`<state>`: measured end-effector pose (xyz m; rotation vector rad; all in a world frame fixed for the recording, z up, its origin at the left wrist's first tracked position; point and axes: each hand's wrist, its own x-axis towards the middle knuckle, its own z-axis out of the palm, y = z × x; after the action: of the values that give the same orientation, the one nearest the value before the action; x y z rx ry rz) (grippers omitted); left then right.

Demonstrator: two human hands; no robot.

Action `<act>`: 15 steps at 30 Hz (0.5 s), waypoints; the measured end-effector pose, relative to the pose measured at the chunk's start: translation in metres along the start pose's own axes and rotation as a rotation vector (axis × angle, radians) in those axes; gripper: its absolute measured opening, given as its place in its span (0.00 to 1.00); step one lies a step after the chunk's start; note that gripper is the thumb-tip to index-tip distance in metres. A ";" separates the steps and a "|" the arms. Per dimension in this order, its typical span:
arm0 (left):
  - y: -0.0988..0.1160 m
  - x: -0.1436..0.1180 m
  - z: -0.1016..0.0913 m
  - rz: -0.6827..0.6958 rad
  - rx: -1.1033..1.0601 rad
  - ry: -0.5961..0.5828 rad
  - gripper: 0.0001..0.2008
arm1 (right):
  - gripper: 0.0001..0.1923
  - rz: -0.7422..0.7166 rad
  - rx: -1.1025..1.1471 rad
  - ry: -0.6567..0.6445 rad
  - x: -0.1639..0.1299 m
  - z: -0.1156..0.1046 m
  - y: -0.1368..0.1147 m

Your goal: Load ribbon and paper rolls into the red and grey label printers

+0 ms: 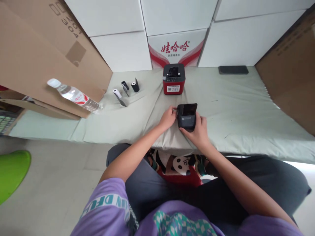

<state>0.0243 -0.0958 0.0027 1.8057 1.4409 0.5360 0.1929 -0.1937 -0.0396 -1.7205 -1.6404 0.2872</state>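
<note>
1. Black label printer [187, 116] sits at the near edge of the cloth-covered table [233, 105], its lid up.
2. Right hand [198, 131] grips its near right side; left hand [168, 118] pinches its left edge.
3. No roll looks loaded yet: the paper rolls [125, 88] lie far left, untouched; red printer [173, 78] stands beyond.

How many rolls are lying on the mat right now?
3: a white roll, a dark roll and a black roll, grouped left of the red printer. Others may be hidden.
</note>
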 end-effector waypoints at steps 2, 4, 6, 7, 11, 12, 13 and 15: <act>-0.002 0.001 0.004 -0.022 0.019 0.017 0.15 | 0.56 0.005 0.010 -0.008 0.000 -0.001 0.000; -0.001 0.000 0.006 -0.042 0.071 0.039 0.15 | 0.56 0.006 0.022 -0.017 0.001 -0.001 0.000; 0.003 -0.003 0.008 -0.069 0.129 0.055 0.14 | 0.56 0.008 0.029 -0.024 0.001 0.000 0.000; 0.005 -0.004 0.009 -0.074 0.163 0.066 0.15 | 0.56 0.009 0.027 -0.024 0.001 0.001 0.000; 0.008 -0.009 0.016 -0.036 0.335 0.134 0.17 | 0.56 -0.005 0.007 -0.016 0.000 0.002 0.001; 0.008 -0.010 0.018 -0.033 0.374 0.149 0.18 | 0.56 -0.008 0.002 -0.016 0.000 0.002 0.001; 0.008 -0.011 0.020 -0.040 0.404 0.160 0.18 | 0.56 -0.011 -0.001 -0.018 0.000 0.002 0.001; 0.007 -0.013 0.023 -0.074 0.436 0.174 0.19 | 0.56 -0.014 -0.006 -0.022 0.000 0.002 0.001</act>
<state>0.0418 -0.1151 -0.0044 2.0673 1.8476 0.3666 0.1920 -0.1927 -0.0415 -1.7158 -1.6699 0.2958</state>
